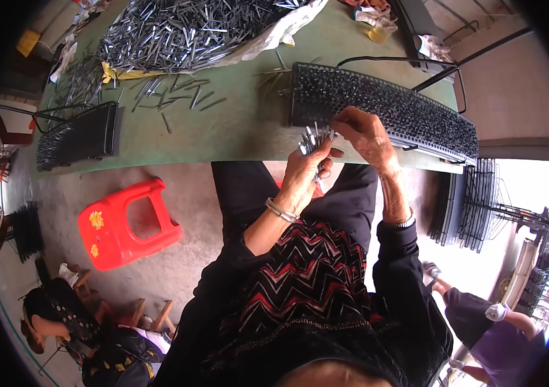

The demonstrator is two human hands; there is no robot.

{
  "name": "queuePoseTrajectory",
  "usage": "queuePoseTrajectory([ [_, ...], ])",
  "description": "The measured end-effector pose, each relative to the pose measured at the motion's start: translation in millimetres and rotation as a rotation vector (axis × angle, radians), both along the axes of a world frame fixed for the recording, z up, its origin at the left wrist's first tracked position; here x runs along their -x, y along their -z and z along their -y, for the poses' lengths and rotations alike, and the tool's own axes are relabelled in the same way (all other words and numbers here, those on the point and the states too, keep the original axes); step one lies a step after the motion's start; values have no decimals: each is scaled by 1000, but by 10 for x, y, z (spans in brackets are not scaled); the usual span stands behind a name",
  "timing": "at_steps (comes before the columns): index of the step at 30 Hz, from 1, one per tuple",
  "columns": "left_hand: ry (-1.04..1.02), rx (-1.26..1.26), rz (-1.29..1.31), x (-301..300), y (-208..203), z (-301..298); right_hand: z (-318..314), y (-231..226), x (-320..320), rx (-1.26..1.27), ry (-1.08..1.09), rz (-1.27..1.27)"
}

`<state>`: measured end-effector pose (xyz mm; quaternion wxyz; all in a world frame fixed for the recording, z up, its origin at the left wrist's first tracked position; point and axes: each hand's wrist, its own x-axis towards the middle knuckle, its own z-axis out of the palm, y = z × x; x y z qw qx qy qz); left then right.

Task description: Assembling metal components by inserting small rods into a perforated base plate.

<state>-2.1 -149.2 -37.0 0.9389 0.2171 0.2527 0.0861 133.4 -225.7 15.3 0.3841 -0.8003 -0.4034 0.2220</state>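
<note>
The long black rack (403, 111) lies on the green table (229, 138). Just before its near edge, toward the person's body, the left hand (305, 173) is closed around a bunch of thin metal sticks (311, 138). The sticks pass through this grip: their upper ends fan out above the thumb toward the rack, and some lower ends show below the fingers. The right hand (370, 138) is at the rack's near edge, its thumb and finger brought close together beside the upper ends; I cannot tell if a stick is between them. Left of the rack and farther away, a big heap of similar sticks (184, 32) lies on the table.
</note>
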Motion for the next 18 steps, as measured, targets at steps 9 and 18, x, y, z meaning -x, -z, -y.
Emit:
queuePoseTrajectory([
  [9, 35, -68, -9, -45, 119, -68, -65, -130, 9, -203, 476, 288],
  [18, -3, 4, -32, -109, 43, -50, -157, 216, -190, -269, 418, 643],
])
